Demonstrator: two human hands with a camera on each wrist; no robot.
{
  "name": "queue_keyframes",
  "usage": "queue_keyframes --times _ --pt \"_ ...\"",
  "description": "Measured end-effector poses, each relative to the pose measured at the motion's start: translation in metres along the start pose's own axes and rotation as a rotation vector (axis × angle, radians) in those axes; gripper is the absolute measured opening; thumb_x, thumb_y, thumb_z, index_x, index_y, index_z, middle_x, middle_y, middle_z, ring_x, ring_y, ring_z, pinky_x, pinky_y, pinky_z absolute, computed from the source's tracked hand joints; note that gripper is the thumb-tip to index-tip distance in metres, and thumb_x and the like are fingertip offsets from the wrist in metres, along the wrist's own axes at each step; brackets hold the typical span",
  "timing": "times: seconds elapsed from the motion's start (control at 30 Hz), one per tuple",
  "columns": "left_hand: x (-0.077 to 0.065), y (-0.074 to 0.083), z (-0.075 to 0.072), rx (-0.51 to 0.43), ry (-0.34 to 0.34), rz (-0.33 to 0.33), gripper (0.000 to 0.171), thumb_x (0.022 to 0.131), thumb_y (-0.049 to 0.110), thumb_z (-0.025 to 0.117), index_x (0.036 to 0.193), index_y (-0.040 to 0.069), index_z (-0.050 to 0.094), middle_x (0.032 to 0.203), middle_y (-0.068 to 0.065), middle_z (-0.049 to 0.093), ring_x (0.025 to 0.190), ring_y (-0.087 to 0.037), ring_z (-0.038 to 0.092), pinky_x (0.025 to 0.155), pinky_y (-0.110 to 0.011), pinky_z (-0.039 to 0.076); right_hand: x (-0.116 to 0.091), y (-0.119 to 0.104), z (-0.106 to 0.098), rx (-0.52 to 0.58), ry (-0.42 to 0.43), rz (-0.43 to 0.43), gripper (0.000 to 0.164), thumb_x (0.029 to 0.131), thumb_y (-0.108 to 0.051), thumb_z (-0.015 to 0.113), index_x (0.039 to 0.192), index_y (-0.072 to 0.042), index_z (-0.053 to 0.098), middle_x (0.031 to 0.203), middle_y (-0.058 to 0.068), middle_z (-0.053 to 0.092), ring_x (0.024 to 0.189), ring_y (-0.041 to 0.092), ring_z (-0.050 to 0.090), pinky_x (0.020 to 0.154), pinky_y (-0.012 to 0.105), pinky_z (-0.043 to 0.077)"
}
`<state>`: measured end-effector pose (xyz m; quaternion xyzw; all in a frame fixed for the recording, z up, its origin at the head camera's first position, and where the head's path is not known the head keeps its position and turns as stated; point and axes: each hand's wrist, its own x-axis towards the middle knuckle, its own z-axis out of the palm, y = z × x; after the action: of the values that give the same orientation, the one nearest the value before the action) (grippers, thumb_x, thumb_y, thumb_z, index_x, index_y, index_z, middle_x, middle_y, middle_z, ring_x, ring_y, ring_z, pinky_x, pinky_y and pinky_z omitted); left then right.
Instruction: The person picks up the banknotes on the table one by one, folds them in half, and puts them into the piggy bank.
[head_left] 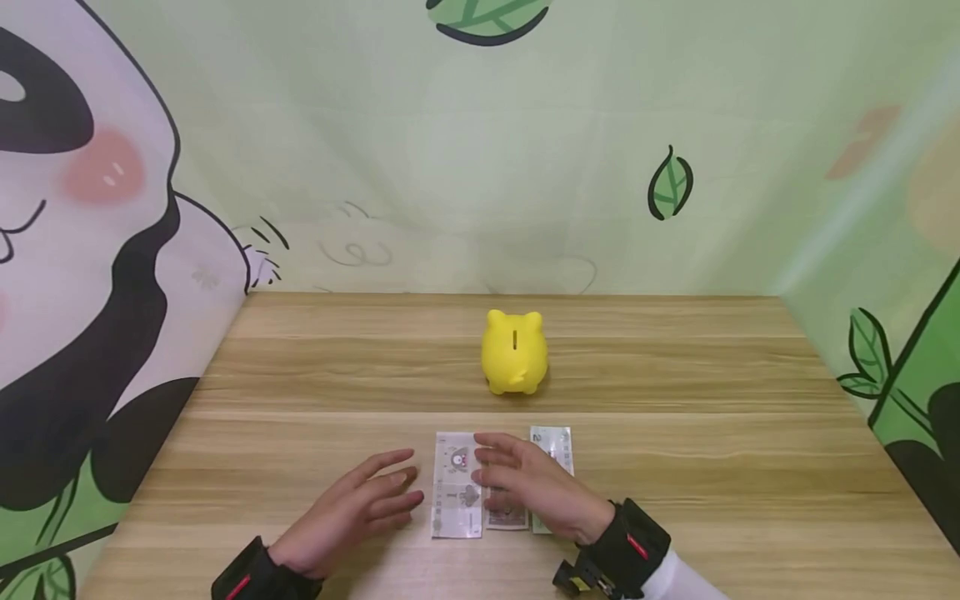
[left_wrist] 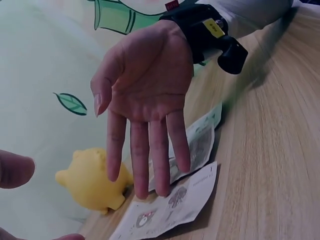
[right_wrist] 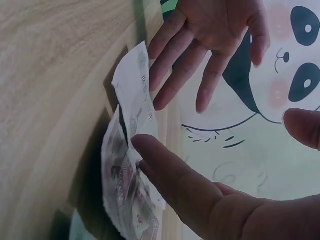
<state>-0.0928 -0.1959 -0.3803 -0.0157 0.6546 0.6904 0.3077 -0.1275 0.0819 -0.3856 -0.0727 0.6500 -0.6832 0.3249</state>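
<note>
Three paper play banknotes lie side by side on the wooden table: a pale left note (head_left: 456,500), a middle note (head_left: 507,518) partly covered by fingers, and a greenish right note (head_left: 552,442). My left hand (head_left: 360,504) is held beside the left note with relaxed, spread fingers and holds nothing. The right hand (head_left: 536,483) hovers over the middle and right notes, fingers extended towards the left note's edge. In the right wrist view, its fingertip (right_wrist: 145,142) overlaps the notes, which look slightly curled. Behind the notes stands a yellow piggy bank (head_left: 514,358), its coin slot facing up.
The wooden tabletop (head_left: 337,358) reaches back to a green printed backdrop (head_left: 420,167) with leaves. A large panda drawing (head_left: 142,275) covers the left side wall. Black camera bands (head_left: 630,542) sit on both wrists.
</note>
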Motion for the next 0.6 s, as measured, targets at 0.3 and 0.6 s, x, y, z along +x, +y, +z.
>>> queue_keyframes --times 0.3,0.6 --pt "0.006 -0.002 0.009 -0.058 -0.023 0.023 0.067 0.111 0.031 0.044 0.162 -0.001 0.016 0.166 -0.037 0.014 0.146 -0.047 0.043 0.117 -0.049 0.045 0.000 0.002 0.000 0.013 0.001 0.015 0.068 0.100 -0.016 0.062 0.157 0.005 0.032 0.159 0.035 0.035 0.135 0.038 0.056 0.100 0.045 0.058" --pt "0.018 -0.005 0.011 -0.075 -0.092 0.067 0.066 0.111 0.031 0.044 0.157 -0.013 0.025 0.163 -0.035 0.028 0.142 -0.035 0.049 0.112 -0.043 0.050 0.002 0.002 -0.001 0.020 -0.005 0.001 0.065 0.100 -0.015 0.061 0.156 0.005 0.034 0.158 0.035 0.037 0.136 0.040 0.054 0.104 0.047 0.056"
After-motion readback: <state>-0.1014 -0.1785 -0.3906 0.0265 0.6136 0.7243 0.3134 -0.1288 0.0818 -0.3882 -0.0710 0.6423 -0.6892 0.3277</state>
